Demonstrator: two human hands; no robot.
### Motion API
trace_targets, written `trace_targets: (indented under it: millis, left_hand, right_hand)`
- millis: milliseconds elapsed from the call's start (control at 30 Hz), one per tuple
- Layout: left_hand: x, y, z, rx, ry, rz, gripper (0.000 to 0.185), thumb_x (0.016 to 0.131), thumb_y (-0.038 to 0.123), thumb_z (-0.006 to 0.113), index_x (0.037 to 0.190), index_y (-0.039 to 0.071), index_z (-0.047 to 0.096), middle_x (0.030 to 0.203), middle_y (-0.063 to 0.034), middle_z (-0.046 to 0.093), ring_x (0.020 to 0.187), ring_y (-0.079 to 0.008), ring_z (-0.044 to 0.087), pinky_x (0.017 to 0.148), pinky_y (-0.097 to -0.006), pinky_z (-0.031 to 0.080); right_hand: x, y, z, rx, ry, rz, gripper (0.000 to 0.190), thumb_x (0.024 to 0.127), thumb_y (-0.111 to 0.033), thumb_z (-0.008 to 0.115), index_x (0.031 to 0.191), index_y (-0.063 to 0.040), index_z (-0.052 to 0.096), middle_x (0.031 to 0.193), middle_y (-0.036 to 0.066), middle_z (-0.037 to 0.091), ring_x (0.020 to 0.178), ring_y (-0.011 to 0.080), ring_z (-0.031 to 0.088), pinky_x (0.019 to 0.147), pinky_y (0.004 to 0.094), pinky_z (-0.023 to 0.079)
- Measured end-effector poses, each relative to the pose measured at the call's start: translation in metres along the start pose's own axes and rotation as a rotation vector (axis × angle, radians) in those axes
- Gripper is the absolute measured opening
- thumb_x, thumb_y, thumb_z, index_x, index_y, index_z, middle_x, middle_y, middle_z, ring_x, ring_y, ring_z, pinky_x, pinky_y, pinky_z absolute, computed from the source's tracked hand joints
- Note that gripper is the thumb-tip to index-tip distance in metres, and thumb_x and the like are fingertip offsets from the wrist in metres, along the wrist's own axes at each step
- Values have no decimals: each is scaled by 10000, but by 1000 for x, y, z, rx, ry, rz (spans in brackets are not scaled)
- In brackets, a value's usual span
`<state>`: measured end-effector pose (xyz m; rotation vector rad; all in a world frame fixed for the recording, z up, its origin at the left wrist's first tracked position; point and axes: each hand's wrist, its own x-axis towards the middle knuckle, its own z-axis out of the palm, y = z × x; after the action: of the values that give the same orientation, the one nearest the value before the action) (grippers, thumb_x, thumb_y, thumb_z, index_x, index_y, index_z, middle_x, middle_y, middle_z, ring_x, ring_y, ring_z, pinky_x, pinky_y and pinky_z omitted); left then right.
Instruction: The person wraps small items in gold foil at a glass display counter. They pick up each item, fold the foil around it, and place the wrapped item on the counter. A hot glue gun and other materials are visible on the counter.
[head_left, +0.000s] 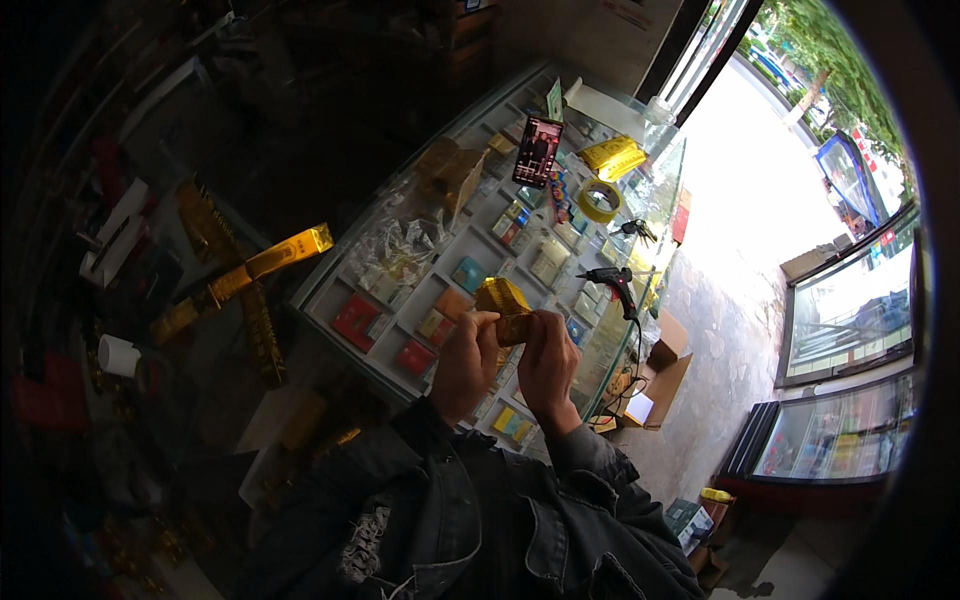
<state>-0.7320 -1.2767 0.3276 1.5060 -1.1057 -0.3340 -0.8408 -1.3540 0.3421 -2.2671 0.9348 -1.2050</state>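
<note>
Over a glass display counter, my left hand (466, 361) and my right hand (549, 364) pinch a folded piece of shiny gold foil paper (504, 304) from its two sides. Thumbs and fingertips meet its lower edge. Right of the hands, a black hot glue gun (615, 281) with a cord lies on the glass. Farther back are a roll of yellow tape (599, 201), a bunch of keys (637, 230) and a gold packet stack (613, 156). A smartphone (538, 151) with a lit screen stands beyond them. To the left, joined gold foil blocks (289, 251) form a cross shape.
Crumpled clear plastic (405, 251) and an open brown box (450, 176) rest on the counter's left part. Small boxes show beneath the glass. A cardboard box (664, 382) stands on the floor at the right, with glass-fronted cabinets (832, 435) farther off. A white roll (118, 355) lies far left.
</note>
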Motion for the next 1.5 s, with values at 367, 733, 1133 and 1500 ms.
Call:
trace_targets:
  millis: [367, 733, 1133, 1500]
  left_hand:
    - [3, -24, -13, 107, 52, -10, 197, 1025, 133, 437, 1175, 5, 434, 970, -229, 621, 900, -408, 649, 707, -426, 522]
    - [-12, -46, -25, 49, 19, -372, 422, 1019, 130, 457, 1398, 32, 299, 1026, -227, 621, 896, -375, 655, 722, -419, 498]
    - [-3, -44, -30, -417, -211, -341, 342, 998, 145, 553, 1301, -12, 545, 1256, -116, 604, 1147, -167, 586, 959, -294, 478]
    - [3, -22, -27, -459, -167, -356, 397, 986, 85, 535, 1374, 2, 511, 1306, -89, 597, 1100, -109, 596, 921, -256, 499]
  right_hand:
    - [-7, 1, 36, 68, -118, -14, 171, 970, -58, 512, 1127, -46, 447, 793, 200, 620, 677, 385, 635, 572, 449, 474]
    - [-15, 14, 61, 236, -421, 154, 184, 917, -33, 533, 1094, -31, 483, 974, 234, 644, 847, 430, 635, 645, 470, 502]
    - [6, 18, 15, 833, -491, 533, 278, 1009, -139, 532, 1210, 44, 589, 989, 70, 659, 852, 121, 636, 785, 271, 530]
    - [0, 11, 1, 891, -412, 512, 327, 971, -99, 589, 1265, 39, 556, 1139, 104, 633, 978, 141, 628, 865, 293, 527]
